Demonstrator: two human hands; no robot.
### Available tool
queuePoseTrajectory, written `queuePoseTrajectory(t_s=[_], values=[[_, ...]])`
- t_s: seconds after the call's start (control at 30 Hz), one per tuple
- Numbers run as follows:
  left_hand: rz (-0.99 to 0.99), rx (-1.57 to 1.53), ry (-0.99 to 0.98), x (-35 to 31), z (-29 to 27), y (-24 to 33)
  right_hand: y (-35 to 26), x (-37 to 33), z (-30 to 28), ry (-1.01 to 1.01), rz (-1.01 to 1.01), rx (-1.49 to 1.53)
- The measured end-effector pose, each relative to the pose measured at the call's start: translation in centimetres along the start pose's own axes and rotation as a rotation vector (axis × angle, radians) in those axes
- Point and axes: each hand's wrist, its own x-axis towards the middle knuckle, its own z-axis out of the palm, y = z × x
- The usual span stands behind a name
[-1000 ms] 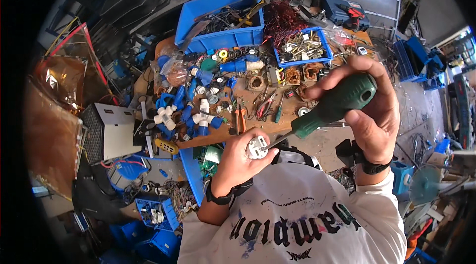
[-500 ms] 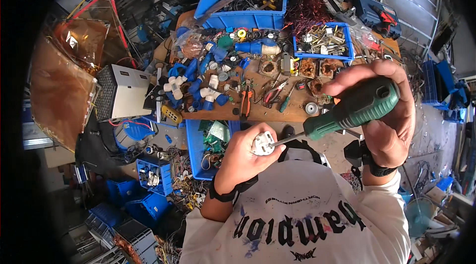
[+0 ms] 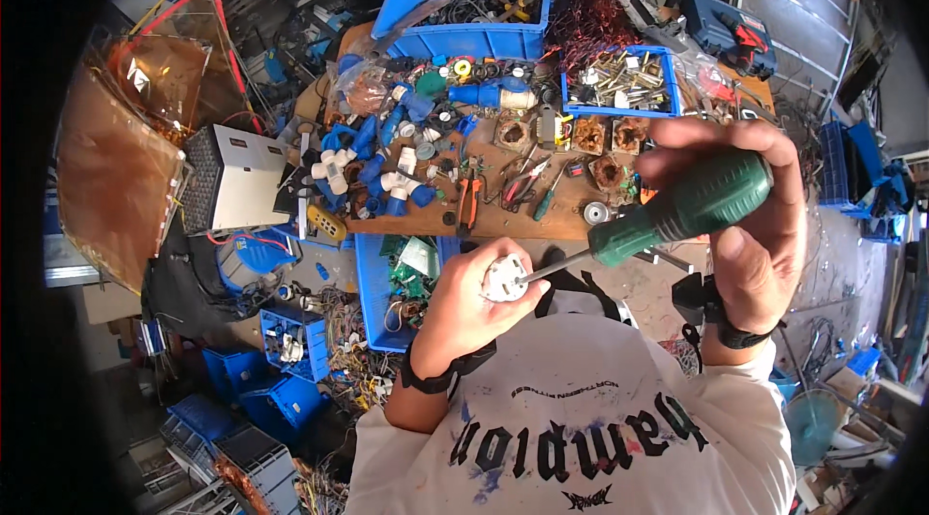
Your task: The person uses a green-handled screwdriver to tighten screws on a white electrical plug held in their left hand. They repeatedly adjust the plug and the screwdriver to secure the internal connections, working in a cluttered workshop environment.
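My left hand (image 3: 472, 300) is closed around a small round white plastic fitting (image 3: 505, 279), its slotted face turned up; it looks like a plug or socket part. The steel tip of a green-handled screwdriver (image 3: 682, 210) meets that face from the right. My right hand (image 3: 764, 234) has the thick handle between its curled fingers and the thumb side of the palm, in a loose hold. Exactly what the tip sits in is too small to make out. Both hands are in front of my chest, on the near side of the workbench (image 3: 503, 221).
On the bench lie orange-handled pliers (image 3: 469, 200), red-handled pliers (image 3: 523, 183), blue and white plastic connectors (image 3: 402, 184) and rusty square parts (image 3: 588, 135). A blue crate of metal pins (image 3: 619, 108) and a larger blue bin (image 3: 464, 39) stand behind. Another blue bin (image 3: 382, 307) is below, left.
The screwdriver's handle has turned and its end hole no longer shows. My right fingers have shifted around it. The bench has slid slightly left in view; the left hand keeps its hold.
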Motion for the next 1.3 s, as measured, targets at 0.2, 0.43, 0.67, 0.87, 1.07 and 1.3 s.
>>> queuePoseTrajectory(t_s=[0.2,0.43,0.67,0.87,1.07,1.3], values=[[0.028,-0.034,-0.003,0.1,-0.4,0.3,0.3,0.3,-1.8,-0.176,-0.196,-0.240],[0.081,0.026,-0.029,1.4,-1.7,1.1,-1.2,0.8,1.7,0.055,-0.099,0.005],[0.061,0.028,-0.072,1.6,-2.1,1.3,0.2,-0.6,-0.4,0.152,-0.265,-0.369],[0.091,0.008,-0.077,1.5,-1.8,1.2,-1.5,0.1,1.9,0.113,-0.148,-0.094],[0.128,0.031,-0.055,0.8,-1.4,1.5,-0.6,-0.8,0.3,0.073,-0.190,-0.155],[0.182,0.011,-0.001,0.6,-0.9,1.6,-2.1,-0.3,1.6,0.100,-0.081,-0.048]])
